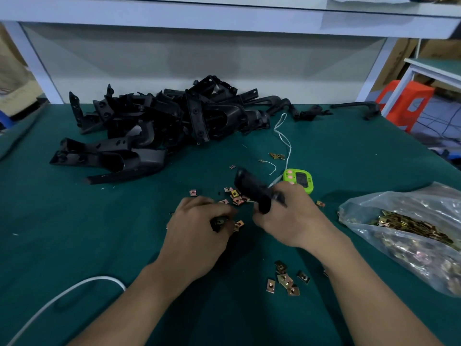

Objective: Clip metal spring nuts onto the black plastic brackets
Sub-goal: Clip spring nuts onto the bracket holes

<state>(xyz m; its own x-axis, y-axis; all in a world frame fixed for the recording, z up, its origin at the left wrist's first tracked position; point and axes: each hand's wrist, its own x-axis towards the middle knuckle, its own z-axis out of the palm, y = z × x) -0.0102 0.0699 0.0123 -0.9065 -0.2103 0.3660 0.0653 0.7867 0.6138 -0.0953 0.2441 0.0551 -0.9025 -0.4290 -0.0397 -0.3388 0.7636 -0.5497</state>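
**A:** Which step?
**B:** Fitting a nut, I'd judge. The right hand [289, 216] grips a black bracket [252, 186] just above the loose spring nuts [237, 199]. The left hand [199, 228] curls round a dark piece [219, 222], perhaps the same bracket.
**A:** Next?
**B:** Align a nut and push it on squarely.

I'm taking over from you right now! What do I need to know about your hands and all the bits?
Left hand: grips a dark part; I cannot tell what it is.
Right hand: grips one black bracket.
Bracket pile at the back left; loose spring nuts by the hands; more in the plastic bag on the right.
Done: cannot tell which brackets carry nuts.
To do: clip a nut onto the held bracket, then work through the pile.
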